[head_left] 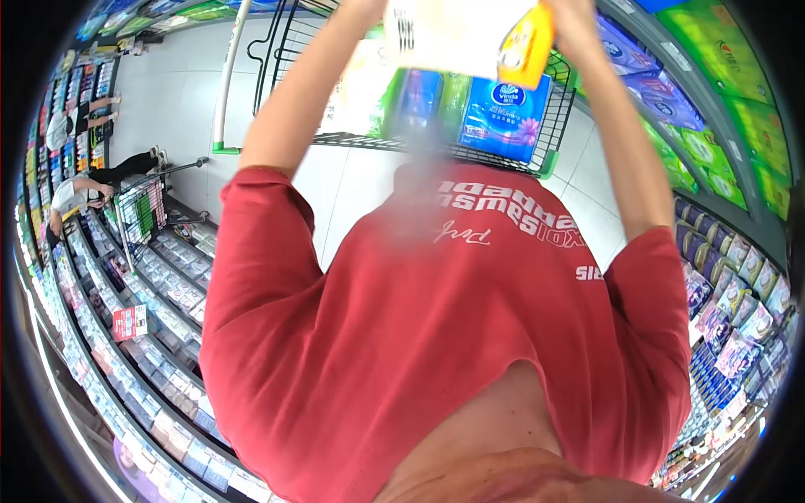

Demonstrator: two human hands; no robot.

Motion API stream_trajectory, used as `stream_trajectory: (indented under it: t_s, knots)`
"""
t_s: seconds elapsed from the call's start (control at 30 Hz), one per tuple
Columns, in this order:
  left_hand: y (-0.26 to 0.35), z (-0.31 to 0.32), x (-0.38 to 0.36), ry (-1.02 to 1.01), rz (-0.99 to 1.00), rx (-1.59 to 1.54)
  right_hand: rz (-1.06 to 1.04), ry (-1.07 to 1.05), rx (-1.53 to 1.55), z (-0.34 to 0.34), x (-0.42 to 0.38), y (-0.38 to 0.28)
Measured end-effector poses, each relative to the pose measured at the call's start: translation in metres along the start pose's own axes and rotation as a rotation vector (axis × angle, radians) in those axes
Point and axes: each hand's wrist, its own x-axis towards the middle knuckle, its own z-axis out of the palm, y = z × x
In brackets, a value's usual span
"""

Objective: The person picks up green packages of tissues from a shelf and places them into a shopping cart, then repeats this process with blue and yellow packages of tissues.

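Note:
Between my two hands is a cream-white package [453, 42] with dark lettering and an orange smiling-face panel, blurred by motion and cut off by the top edge. At its left end, my left hand [366, 8] is closed on it, partly out of view. My right hand [573, 29] grips the right end beside the orange panel. Below the package is a wire shopping cart [335, 139]. A blue Vinda pack [506, 121], a green-and-blue pack [423, 101] and a pale pack [356, 88] lie in it.
Shelves with green packs [729, 50] and purple packs [662, 99] line the right side. Several small goods fill the shelves [168, 335] at left. Another person [80, 194] stands by a second cart [138, 214], and one more person [71, 126] is farther off.

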Motion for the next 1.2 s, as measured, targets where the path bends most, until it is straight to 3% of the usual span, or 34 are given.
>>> stream_trajectory:
  t_s: [0.03, 0.13, 0.27, 0.3, 0.6, 0.7, 0.77, 0.8, 0.83, 0.9, 0.97, 1.03, 1.1, 1.2]
  knots:
    - [-0.033, -0.008, -0.009, -0.027, -0.095, -0.098, 0.112, 0.009, -0.088, -0.009, -0.001, 0.041]
    - [-0.134, -0.044, -0.028, 0.188, -0.352, 0.011, 0.277, -0.002, -0.126, -0.021, -0.026, 0.139]
    - [-0.169, -0.056, -0.058, 0.183, -0.54, 0.061, 0.556, 0.137, -0.035, -0.01, -0.061, 0.194]
    - [-0.17, -0.057, -0.064, 0.183, -0.55, 0.058, 0.635, 0.18, -0.03, -0.008, -0.066, 0.201]
    - [-0.207, -0.077, -0.071, 0.209, -0.55, 0.077, 0.654, 0.15, -0.087, -0.004, -0.074, 0.245]
    - [-0.263, -0.105, -0.081, 0.192, -0.633, 0.225, 0.642, 0.081, -0.249, -0.005, -0.087, 0.268]
    - [-0.326, -0.14, -0.084, -0.204, -0.693, 0.65, 0.643, 0.043, -0.385, -0.011, -0.102, 0.294]
    - [-0.372, -0.145, -0.089, -0.045, -0.456, 0.74, 0.666, -0.005, -0.484, -0.02, -0.109, 0.313]
    - [-0.364, -0.137, -0.094, -0.049, -0.456, 0.742, 0.688, -0.053, -0.582, -0.017, -0.113, 0.314]
    - [-0.343, -0.117, -0.119, 0.134, -0.376, 0.708, 0.668, -0.063, -0.612, -0.011, -0.129, 0.316]
    - [-0.32, -0.106, -0.139, 0.141, -0.421, 0.688, 0.565, -0.078, -0.687, -0.01, -0.143, 0.321]
    - [-0.299, -0.097, -0.146, 0.145, -0.454, 0.667, 0.646, -0.091, -0.628, -0.014, -0.144, 0.329]
    - [-0.283, -0.096, -0.148, 0.127, -0.65, 0.797, 0.598, -0.124, -0.622, -0.017, -0.144, 0.339]
    - [-0.286, -0.102, -0.152, 0.125, -0.594, 0.793, 0.647, -0.15, -0.645, -0.023, -0.14, 0.341]
